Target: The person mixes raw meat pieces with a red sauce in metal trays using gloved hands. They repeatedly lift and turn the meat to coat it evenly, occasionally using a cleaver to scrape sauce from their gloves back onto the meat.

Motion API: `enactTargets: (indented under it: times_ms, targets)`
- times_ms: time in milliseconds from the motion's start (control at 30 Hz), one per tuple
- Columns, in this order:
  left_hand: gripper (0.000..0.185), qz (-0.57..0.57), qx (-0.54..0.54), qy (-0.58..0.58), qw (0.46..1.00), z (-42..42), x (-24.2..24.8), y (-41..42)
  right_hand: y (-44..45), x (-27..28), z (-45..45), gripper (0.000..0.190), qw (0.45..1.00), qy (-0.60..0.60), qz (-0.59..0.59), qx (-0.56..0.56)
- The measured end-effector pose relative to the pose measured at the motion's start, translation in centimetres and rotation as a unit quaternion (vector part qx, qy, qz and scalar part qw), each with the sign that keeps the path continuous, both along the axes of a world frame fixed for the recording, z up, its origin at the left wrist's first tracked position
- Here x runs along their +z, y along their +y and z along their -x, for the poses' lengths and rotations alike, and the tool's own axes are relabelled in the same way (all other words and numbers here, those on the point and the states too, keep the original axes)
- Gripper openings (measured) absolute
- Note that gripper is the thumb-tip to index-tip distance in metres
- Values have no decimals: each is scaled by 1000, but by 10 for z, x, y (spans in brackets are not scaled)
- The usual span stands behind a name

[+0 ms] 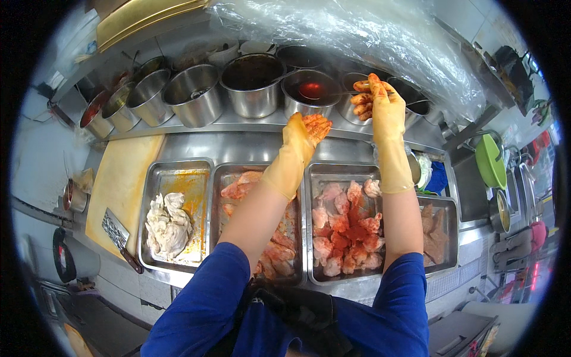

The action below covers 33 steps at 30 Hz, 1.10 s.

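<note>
My left hand [308, 130], in a yellowish glove with red-stained fingertips, is held half cupped above the shelf edge, with nothing visible in it. In a matching stained glove, my right hand [372, 100] is raised at the pots. A thin metal handle crosses behind or through its fingers; whether I grip it is unclear. The handle leads to a steel pot [308, 105] of dark liquid with a red glint. Below my hands, a steel tray [343, 168] holds raw chicken pieces [341, 218] with red seasoning heaped mid-tray. My left forearm partly hides another tray of reddish chicken pieces [279, 250].
Several steel pots [192, 100] line the back shelf under plastic film [357, 31]. At left, a cleaver [119, 238] lies partly on a cutting board [122, 178], beside a tray with pale poultry [167, 227]. Another meat tray [453, 232] and a green basin [488, 160] stand right.
</note>
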<state>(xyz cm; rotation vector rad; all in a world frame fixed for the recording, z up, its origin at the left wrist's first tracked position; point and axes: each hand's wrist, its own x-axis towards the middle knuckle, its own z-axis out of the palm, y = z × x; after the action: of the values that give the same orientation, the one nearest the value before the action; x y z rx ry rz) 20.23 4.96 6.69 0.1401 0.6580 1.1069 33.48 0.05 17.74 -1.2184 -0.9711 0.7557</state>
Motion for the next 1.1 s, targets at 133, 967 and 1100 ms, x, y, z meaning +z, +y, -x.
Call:
enactTargets:
  times_ms: [133,967,1100]
  targets:
    - [54,-8,9,-18,1000,-3,4,9,-7,8,-1,34,1000,7,-12,10]
    - [43,-20,-3,234,972,174,-25,-62,-152,-14,55,27,989,9,4,146]
    - [43,-25,-24,267,963,206,-32,-105,-174,-35,73,15,960,-89,-14,265]
